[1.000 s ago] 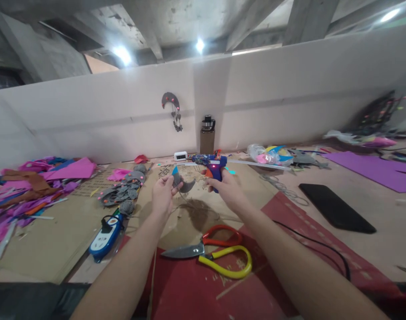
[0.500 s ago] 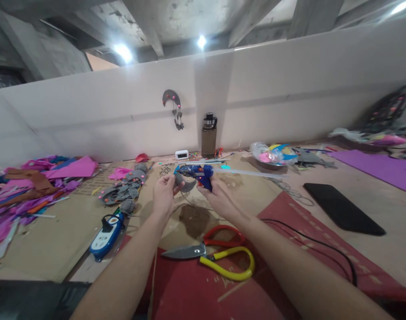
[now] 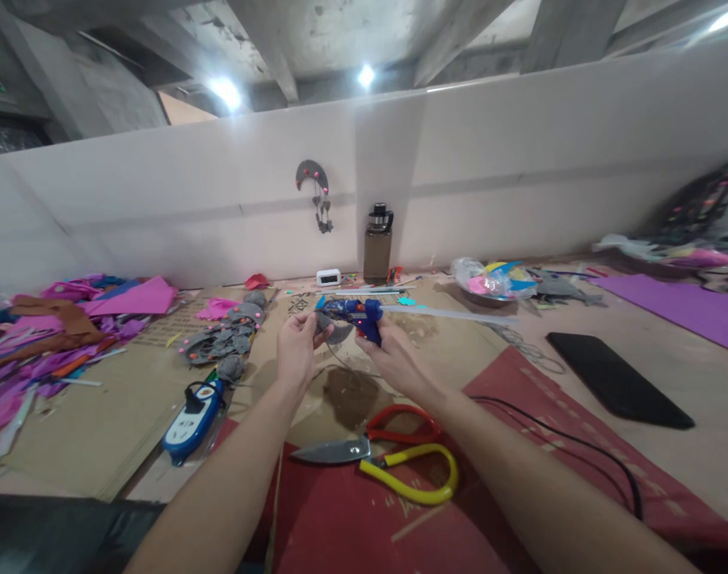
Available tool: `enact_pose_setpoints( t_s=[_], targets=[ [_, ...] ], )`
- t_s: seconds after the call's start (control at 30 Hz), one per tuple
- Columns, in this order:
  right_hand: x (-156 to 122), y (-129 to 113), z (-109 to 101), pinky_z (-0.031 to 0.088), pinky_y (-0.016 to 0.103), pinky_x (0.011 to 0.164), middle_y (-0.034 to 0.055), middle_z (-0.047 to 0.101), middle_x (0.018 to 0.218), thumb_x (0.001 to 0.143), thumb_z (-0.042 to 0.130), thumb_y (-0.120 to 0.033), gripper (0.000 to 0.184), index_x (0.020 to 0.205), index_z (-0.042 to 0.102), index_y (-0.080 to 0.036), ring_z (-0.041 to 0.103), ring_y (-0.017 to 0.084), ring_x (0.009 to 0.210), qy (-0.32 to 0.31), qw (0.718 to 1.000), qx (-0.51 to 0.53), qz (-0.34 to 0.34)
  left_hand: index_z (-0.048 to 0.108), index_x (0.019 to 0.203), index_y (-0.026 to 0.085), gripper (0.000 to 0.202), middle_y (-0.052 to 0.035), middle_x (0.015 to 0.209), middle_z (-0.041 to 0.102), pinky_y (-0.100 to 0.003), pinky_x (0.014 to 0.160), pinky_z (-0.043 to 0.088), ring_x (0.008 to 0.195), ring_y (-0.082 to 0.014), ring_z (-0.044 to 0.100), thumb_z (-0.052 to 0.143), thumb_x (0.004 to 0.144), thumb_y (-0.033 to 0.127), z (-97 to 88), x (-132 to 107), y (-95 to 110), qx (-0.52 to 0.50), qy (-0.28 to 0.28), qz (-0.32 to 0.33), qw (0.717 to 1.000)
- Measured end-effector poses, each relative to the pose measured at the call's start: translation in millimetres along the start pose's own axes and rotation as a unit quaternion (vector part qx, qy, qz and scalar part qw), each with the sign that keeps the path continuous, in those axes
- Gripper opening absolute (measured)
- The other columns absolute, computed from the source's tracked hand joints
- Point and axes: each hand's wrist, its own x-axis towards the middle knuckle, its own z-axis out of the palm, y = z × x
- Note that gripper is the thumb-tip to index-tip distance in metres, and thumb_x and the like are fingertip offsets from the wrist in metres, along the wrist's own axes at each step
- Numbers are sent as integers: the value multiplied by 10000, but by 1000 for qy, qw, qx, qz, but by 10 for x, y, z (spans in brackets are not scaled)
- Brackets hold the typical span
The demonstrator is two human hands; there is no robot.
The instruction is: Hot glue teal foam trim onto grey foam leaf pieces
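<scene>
My right hand (image 3: 393,351) is wrapped round the handle of a blue glue gun (image 3: 364,312), with a small red light showing on its body. A long translucent glue stick (image 3: 447,313) sticks out of its back end. Between the fingertips of my left hand (image 3: 297,339) is a grey felt crescent (image 3: 338,332), and the gun's nozzle is right at it; whether they touch I cannot tell. A thin cord hangs from the felt. Below my hands lie scissors (image 3: 369,450) with one red and one yellow handle, on red card (image 3: 340,510).
At left are a blue-white power strip (image 3: 193,422), grey felt pieces (image 3: 220,339) and colourful felt scraps (image 3: 70,335). A bottle (image 3: 378,247) and small clock (image 3: 328,277) stand by the wall, where a crescent ornament (image 3: 312,179) hangs. A black phone (image 3: 618,379) and filled bowl (image 3: 489,287) lie right.
The view has shifted very slightly. Both hands keep the glue gun and grey felt crescent in almost the same place.
</scene>
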Motion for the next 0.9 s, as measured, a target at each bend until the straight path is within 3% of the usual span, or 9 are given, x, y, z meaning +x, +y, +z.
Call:
enact_pose_setpoints(
  t_s=[0.3,0.9],
  targets=[
    [-4,-39,-26,432,293,784,79,660,984,853,483,-320,280,1070,563,-161,587,195,837,-5,1000,-11,11,592,713,143,155,-10,711,635,-264,676,565,654,-99,608,682,721,269,19,-9,17,18,4,7,1000],
    [20,10,-25,439,305,809,77,662,996,849,494,-322,322,1130,573,-185,594,212,858,18,999,-27,16,584,761,126,202,-31,749,659,-300,698,564,679,-116,632,689,712,292,26,-18,36,34,6,16,999]
  ],
)
